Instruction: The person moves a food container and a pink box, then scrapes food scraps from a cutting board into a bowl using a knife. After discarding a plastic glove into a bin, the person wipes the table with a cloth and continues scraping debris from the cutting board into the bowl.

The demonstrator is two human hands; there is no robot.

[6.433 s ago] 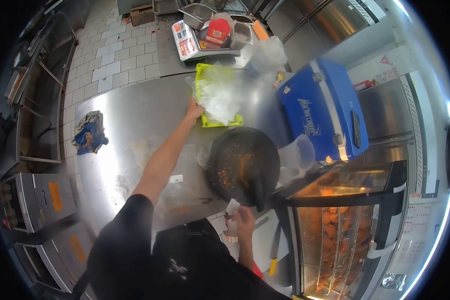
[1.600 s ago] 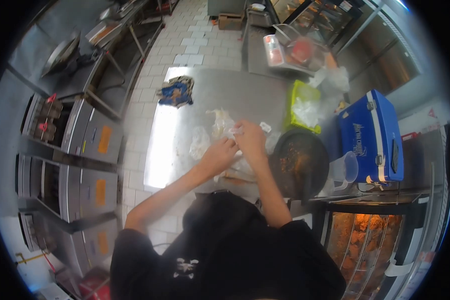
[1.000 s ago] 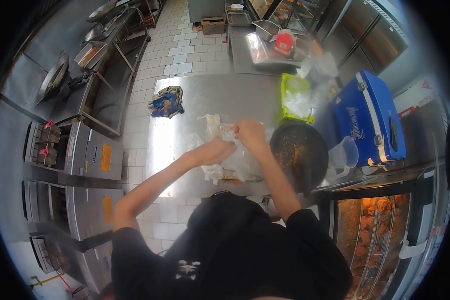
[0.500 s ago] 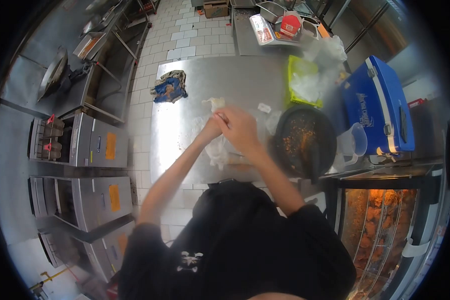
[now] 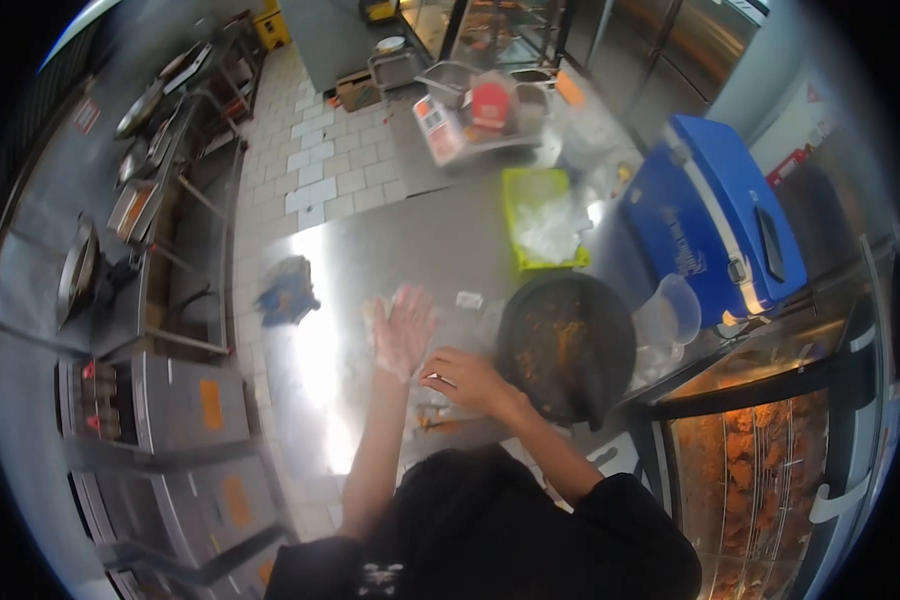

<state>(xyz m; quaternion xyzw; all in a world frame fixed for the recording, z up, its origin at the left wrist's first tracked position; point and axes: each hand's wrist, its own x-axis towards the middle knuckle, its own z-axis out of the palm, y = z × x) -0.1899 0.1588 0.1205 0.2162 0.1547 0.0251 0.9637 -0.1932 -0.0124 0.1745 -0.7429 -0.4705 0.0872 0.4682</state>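
Left hand (image 5: 405, 332) above bench (image 5: 405, 240), fingers spread wide inside clear glove (image 5: 394, 364). Right hand (image 5: 467, 380) at glove's near cuff, fingers narrow, pinching film. Black bowl (image 5: 612, 345) just right of right hand, little room between bowl's left rim and wrist (tightest side). Green basket (image 5: 514, 220) just beyond bowl. Blue cloth (image 5: 290, 292) at bench's left edge; broad steel stretch between cloth and basket. White slip (image 5: 469, 299) between glove and bowl.

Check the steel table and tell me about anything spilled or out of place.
Two things: a brownish patch marks the steel table near the right hand, perhaps spilled food; and a blue cloth lies bunched at the table's left edge, looking dropped rather than folded.
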